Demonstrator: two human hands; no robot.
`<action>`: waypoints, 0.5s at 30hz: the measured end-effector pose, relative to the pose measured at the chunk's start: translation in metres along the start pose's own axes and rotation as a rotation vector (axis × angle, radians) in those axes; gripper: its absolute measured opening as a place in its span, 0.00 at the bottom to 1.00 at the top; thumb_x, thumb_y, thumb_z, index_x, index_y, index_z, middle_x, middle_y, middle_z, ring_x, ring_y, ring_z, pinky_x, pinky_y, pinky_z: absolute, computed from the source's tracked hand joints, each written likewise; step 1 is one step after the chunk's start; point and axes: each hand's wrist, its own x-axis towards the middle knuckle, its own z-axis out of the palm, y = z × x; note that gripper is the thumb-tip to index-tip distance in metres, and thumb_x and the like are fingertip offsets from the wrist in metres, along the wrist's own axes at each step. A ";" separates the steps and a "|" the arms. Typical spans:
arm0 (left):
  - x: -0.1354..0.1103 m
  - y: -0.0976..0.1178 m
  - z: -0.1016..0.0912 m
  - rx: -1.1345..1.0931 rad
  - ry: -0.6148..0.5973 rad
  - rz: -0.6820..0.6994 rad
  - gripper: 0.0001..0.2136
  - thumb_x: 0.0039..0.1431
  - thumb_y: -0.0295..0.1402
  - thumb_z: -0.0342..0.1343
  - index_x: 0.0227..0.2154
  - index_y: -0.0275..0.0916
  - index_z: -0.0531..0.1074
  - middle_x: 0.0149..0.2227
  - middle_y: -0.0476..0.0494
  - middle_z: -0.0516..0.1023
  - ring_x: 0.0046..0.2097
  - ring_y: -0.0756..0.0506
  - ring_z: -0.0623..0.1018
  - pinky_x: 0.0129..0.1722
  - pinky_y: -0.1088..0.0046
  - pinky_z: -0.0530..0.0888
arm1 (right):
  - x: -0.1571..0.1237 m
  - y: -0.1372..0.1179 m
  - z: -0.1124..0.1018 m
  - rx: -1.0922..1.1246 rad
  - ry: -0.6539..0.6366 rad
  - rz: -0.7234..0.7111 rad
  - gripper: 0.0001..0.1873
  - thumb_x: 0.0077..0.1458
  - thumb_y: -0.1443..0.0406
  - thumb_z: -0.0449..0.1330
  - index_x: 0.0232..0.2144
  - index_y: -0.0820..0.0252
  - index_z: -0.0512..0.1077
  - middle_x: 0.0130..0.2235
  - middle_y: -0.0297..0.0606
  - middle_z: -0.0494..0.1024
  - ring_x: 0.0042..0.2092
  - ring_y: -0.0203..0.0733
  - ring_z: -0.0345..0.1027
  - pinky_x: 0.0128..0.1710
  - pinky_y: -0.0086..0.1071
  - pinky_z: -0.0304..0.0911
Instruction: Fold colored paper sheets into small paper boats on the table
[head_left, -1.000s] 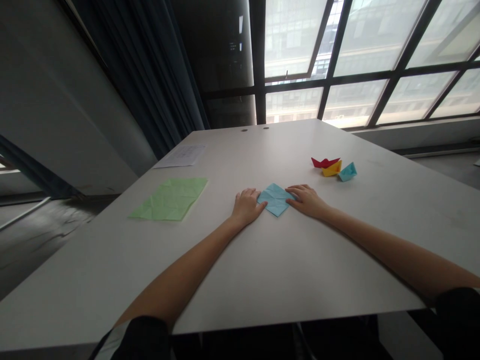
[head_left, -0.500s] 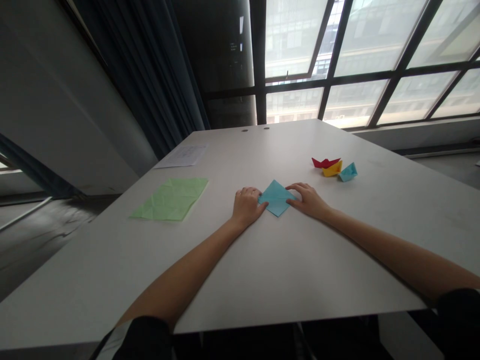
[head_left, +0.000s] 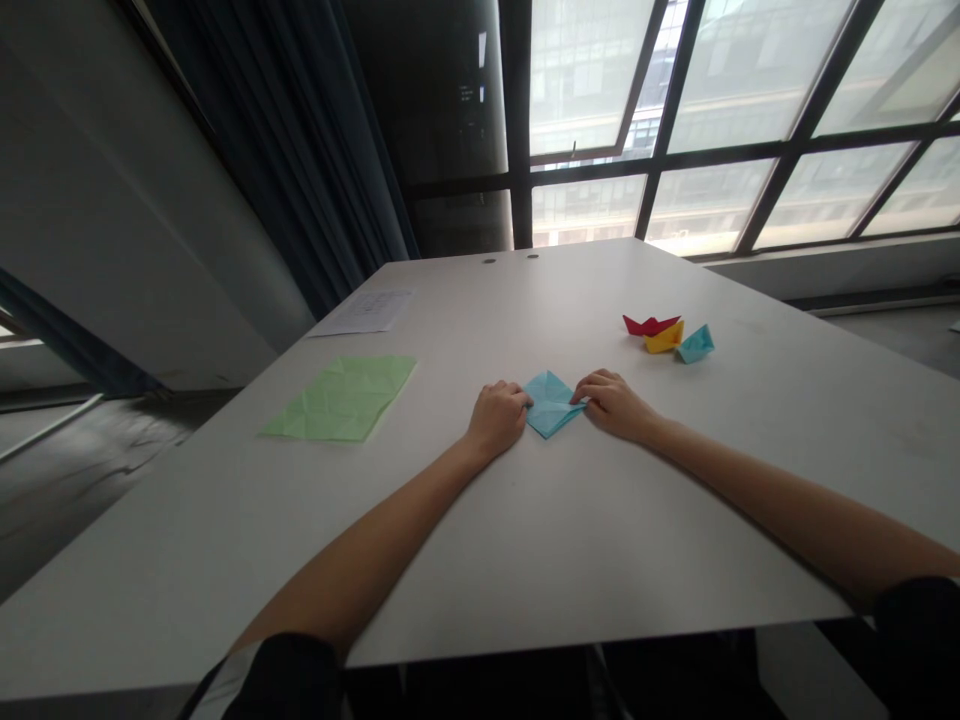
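Note:
A small folded sheet of light blue paper [head_left: 549, 405] lies on the white table between my hands, one corner toward me. Creases cross its middle, and the layers part slightly at the right. My left hand [head_left: 500, 415] pinches the paper's left corner, fingers curled. At the right corner, my right hand [head_left: 611, 402] has thumb and fingers closed on the paper's edge. The fingertips partly cover both side corners.
Three folded paper boats stand together at the right: red [head_left: 649, 326], yellow [head_left: 664, 338] and blue [head_left: 697, 345]. A creased green paper sheet [head_left: 341, 398] lies at the left, with a printed white sheet [head_left: 364, 312] behind it. Windows and a dark curtain [head_left: 300, 150] border the table's far side.
The blue paper's side corners have been drawn inward and its flat diamond now looks more creased, with lifted layers. My hands have come slightly closer together, still gripping it.

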 end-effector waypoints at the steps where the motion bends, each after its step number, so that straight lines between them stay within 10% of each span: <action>1: 0.000 0.001 0.000 -0.001 -0.001 -0.009 0.12 0.54 0.26 0.45 0.32 0.40 0.75 0.38 0.44 0.76 0.42 0.44 0.71 0.42 0.65 0.64 | 0.000 -0.001 0.000 -0.006 0.002 -0.002 0.14 0.47 0.74 0.50 0.30 0.58 0.74 0.36 0.39 0.76 0.42 0.44 0.64 0.45 0.40 0.56; 7: -0.002 0.006 0.000 0.023 0.028 0.011 0.13 0.55 0.40 0.49 0.35 0.38 0.74 0.38 0.41 0.75 0.42 0.42 0.71 0.43 0.62 0.64 | 0.001 -0.009 -0.001 -0.039 0.010 -0.008 0.10 0.53 0.63 0.54 0.32 0.59 0.74 0.36 0.41 0.76 0.41 0.46 0.64 0.44 0.41 0.57; 15: -0.001 0.011 -0.001 0.016 -0.064 0.187 0.14 0.58 0.33 0.46 0.44 0.41 0.71 0.40 0.42 0.72 0.42 0.44 0.70 0.42 0.66 0.65 | 0.001 -0.010 0.000 -0.010 -0.084 -0.128 0.14 0.55 0.65 0.51 0.41 0.55 0.74 0.37 0.41 0.73 0.39 0.42 0.64 0.42 0.37 0.58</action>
